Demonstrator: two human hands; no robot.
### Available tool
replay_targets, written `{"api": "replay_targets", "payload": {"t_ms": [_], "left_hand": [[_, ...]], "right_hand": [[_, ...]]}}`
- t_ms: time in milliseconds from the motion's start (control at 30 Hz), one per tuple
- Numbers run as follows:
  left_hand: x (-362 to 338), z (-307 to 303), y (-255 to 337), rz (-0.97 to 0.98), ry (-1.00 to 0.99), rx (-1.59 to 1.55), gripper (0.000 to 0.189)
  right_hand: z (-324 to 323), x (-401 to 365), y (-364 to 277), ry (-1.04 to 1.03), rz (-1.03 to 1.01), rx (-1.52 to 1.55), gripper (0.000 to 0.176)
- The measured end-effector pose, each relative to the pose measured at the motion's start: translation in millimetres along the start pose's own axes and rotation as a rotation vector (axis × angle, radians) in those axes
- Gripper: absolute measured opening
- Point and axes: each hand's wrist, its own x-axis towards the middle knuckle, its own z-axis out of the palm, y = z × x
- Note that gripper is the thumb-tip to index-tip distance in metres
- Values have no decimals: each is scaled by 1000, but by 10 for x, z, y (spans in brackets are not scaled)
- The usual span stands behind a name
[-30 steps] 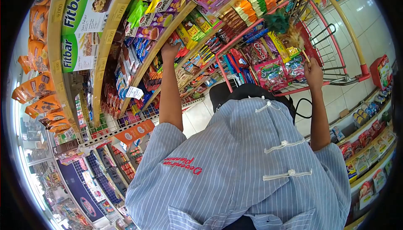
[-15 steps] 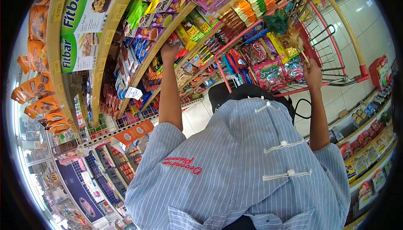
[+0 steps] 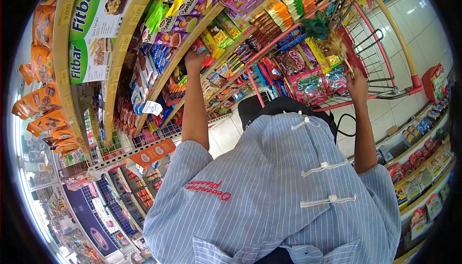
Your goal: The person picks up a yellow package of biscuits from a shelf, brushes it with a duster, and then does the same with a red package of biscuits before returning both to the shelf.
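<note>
My left hand (image 3: 195, 60) reaches to a shelf of snack packets, its fingers curled in among them beside a red packet (image 3: 208, 59). What the fingers grip there is too small and partly hidden to make out. My right hand (image 3: 357, 86) is closed round the thin wooden handle of a feather duster (image 3: 335, 45), which has tan and dark teal tufts. The duster is over a shopping cart (image 3: 249, 77) with a pink-red rim. Within the rim show a pink Strawberry candy bag (image 3: 308, 86), a Choco bag (image 3: 292, 61) and a yellow Durian bag (image 3: 323, 57).
Green Fitbar boxes (image 3: 96, 13) and Bonita packs (image 3: 175, 11) fill the shelves at the left. Orange pouches (image 3: 41, 102) hang at the far left. A white price tag (image 3: 152, 108) sticks out from a shelf edge. Another stocked shelf (image 3: 418, 160) runs along the right.
Almost nothing differs. The view has shifted very slightly; both hands keep their places at the shelf and on the duster handle.
</note>
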Motion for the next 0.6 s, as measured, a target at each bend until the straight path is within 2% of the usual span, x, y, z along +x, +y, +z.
{"api": "replay_targets", "payload": {"t_ms": [100,233,333,533,600], "left_hand": [[27,16,30,19,30,67,94],[8,16,31,43,55,36,93],[-6,-18,45,-31,-3,55,91],[1,73,-59,-26,104,-115,78],[2,97,-138,69,143,-175,71]], "right_hand": [[-25,10,-24,-46,36,13,17],[-12,9,-22,-7,13,18,18],[-7,14,-21,-20,26,6,18],[-7,11,-21,1,9,13,18],[-1,10,-17,28,-21,11,18]]}}
